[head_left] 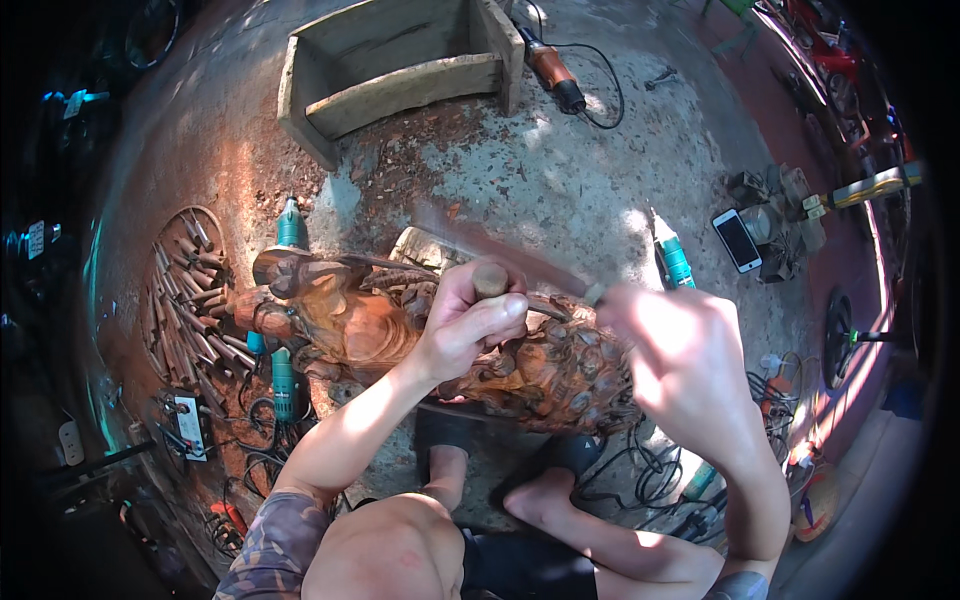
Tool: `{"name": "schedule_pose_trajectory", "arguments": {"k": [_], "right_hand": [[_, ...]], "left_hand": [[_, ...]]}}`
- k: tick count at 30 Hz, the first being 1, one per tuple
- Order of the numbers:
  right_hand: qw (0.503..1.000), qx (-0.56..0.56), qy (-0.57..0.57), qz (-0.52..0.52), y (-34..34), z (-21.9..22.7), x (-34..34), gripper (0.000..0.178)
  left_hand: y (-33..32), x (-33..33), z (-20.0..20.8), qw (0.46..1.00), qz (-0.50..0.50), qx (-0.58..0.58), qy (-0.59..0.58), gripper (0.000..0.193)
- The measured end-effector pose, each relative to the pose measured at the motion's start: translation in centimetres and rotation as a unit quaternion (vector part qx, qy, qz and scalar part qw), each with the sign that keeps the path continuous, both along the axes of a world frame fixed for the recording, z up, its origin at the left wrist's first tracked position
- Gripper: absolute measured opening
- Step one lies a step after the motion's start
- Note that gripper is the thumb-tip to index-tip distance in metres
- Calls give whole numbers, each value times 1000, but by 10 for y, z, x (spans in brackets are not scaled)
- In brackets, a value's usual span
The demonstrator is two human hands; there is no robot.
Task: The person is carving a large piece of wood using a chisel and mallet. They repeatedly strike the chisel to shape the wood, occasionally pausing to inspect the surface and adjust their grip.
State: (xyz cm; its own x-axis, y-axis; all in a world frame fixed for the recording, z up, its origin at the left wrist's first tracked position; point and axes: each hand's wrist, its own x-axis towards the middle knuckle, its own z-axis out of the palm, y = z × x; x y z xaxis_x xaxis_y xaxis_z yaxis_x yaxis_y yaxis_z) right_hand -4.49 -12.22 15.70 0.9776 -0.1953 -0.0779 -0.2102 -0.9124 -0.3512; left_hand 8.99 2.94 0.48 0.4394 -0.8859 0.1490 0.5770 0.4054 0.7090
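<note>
Left hand: we have it clenched around a round-ended handle above the carving's middle; our fist covers the rest, so we cannot tell whether that tool touches the wood.
Right hand: we see it blurred and washed out by glare near the carving's right end, fingers wrapped around one end of a long stick-like tool, whose other end is smeared.
Wooden carving: we have it lying crosswise before us, its middle partly hidden by our left hand, its figures hard to read.
Rod-like tools: piled left of the carving, overlapping too much for us to count.
Green power tool: beyond the carving's left end, which hides its lower part.
Wooden box: well beyond the carving, cut off above.
Cables: tangled near the carving's right end; we cannot trace them.
</note>
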Motion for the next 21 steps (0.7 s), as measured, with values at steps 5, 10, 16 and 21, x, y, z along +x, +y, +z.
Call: {"name": "schedule_pose_trajectory", "arguments": {"k": [5,10,16,21], "right_hand": [[958,177,-186,-128,-4,-13,-16,5],[988,19,-147,-34,-1,-17,-25,5],[848,390,-283,-222,-6,-5,-42,24],[792,445,-358,-215,-2,-19,-36,26]], "left_hand": [[1,-3,8,989,-9,91,-119,13],[-5,-5,15,970,6,99,-224,14],[-11,-1,17,977,-32,97,-188,17],[-11,-2,17,979,-40,127,-155,18]]}}
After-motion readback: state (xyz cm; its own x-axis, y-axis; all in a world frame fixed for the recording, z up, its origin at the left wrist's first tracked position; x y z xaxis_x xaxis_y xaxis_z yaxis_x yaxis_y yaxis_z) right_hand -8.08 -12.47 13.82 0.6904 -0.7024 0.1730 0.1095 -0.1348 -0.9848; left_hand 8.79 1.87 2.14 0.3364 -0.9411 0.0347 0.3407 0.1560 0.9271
